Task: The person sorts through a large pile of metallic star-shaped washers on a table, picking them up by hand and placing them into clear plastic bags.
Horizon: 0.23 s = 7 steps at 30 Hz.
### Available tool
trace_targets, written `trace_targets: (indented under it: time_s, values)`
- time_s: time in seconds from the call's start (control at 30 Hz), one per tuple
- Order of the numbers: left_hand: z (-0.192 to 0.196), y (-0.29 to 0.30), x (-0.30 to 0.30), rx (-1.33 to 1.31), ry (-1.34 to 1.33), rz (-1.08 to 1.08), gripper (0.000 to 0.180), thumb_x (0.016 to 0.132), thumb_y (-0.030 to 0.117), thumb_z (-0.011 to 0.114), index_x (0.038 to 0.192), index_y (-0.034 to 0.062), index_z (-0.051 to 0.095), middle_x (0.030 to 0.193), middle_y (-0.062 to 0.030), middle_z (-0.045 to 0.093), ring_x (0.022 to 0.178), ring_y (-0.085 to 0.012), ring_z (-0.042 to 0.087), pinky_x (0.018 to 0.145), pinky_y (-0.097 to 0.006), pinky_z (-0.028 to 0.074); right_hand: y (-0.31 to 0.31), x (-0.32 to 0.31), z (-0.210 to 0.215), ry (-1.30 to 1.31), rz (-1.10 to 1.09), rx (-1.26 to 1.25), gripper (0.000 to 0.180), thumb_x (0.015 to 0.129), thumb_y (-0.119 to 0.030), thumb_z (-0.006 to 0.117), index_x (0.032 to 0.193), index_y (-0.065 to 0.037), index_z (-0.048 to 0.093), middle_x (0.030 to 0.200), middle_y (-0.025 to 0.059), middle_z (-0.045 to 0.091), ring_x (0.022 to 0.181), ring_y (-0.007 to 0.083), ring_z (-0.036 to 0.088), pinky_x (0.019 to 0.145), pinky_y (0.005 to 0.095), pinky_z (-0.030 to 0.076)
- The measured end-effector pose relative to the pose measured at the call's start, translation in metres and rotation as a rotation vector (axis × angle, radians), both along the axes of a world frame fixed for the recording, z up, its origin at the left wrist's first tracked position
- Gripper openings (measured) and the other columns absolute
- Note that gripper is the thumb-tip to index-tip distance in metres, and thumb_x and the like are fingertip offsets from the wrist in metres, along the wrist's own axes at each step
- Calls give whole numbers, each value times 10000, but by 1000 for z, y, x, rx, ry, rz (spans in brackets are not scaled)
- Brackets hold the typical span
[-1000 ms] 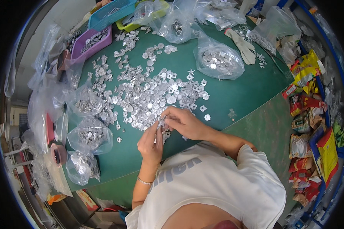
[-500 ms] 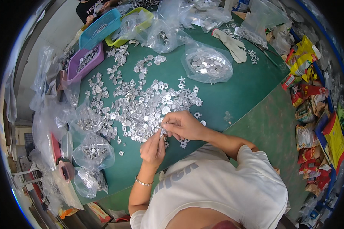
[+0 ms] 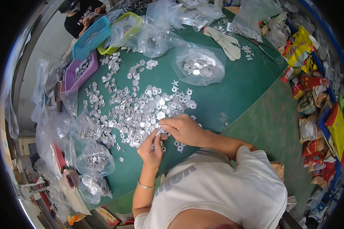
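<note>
Here | left hand (image 3: 152, 147) and right hand (image 3: 182, 129) meet at near edge of metal-disc pile (image 3: 141, 110) on green table (image 3: 237, 87) | fingertips pinched together, probably on one small disc, too tiny to confirm | pile spread flat for picking.

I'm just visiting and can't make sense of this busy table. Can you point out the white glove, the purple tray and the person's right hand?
white glove (image 3: 224, 42), head view, on the palm of the glove.
purple tray (image 3: 73, 75), head view, on its side wall.
right hand (image 3: 181, 129), head view, on the back of the hand.
</note>
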<state>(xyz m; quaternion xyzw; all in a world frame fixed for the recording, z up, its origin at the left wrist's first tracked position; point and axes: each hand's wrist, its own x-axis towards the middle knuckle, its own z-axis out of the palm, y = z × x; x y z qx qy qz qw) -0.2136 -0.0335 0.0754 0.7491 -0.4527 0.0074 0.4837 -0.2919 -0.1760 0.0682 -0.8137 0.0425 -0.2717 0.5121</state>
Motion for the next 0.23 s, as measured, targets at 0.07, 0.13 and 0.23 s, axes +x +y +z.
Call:
trace_targets:
  time_s: [0.07, 0.13, 0.23]
  values:
    - [1, -5, -6, -79, 315, 69, 176, 810, -104, 501, 950, -72, 602, 724, -144, 642, 626, -158, 633, 570, -240, 496, 2, -1, 6, -16, -45, -96, 136, 826, -78, 551, 940, -13, 589, 688, 128, 593, 571, 258, 588, 501, 335, 455]
    - [-1, -8, -10, -94, 241, 107, 163, 835, -64, 490, 959, -74, 595, 743, -124, 648, 661, -142, 636, 593, -231, 498, 8, -1, 1, -155, -57, -53, 134, 822, -81, 560, 938, -21, 590, 703, 124, 600, 576, 257, 593, 509, 339, 458]
    - [-12, -4, -12, -82, 133, 160, 161, 851, -24, 507, 976, -83, 589, 794, -127, 647, 707, -162, 641, 635, -241, 510, 9, -5, 0, -233, -66, -70, 169, 804, -95, 582, 960, -32, 581, 725, 115, 599, 584, 263, 595, 506, 345, 474]
